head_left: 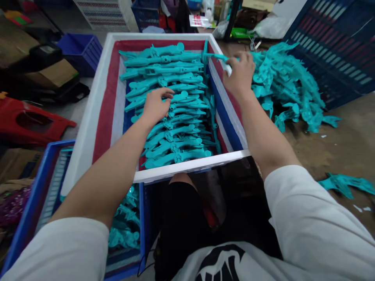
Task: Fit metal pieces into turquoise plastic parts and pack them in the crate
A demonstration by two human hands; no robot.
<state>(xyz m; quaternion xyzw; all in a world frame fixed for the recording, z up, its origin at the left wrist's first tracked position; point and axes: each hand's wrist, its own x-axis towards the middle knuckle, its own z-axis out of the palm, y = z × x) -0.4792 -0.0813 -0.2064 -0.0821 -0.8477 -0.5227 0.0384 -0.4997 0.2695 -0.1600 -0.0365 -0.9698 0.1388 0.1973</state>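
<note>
A white-rimmed foam box [192,167], lined with red, white and blue striped sheeting, stands in front of me. Inside it lies a stacked row of long, jointed teal plastic pieces [168,134], mostly set crosswise, with a few along the right wall. My left hand [158,103] is over the middle of the row, its thumb and fingers apart and nothing visible between them. Over the box's right rim, my right hand [240,74] is closed on a teal plastic piece [218,56], whose thin end points left into the box. My fingers hide the rest of that piece.
A heap of loose teal pieces [287,82] lies on the floor to the right, beside a dark blue crate [336,47]. One more teal piece [348,184] lies nearer me. A blue crate [141,230] with teal pieces sits below left, near a red stool [32,119].
</note>
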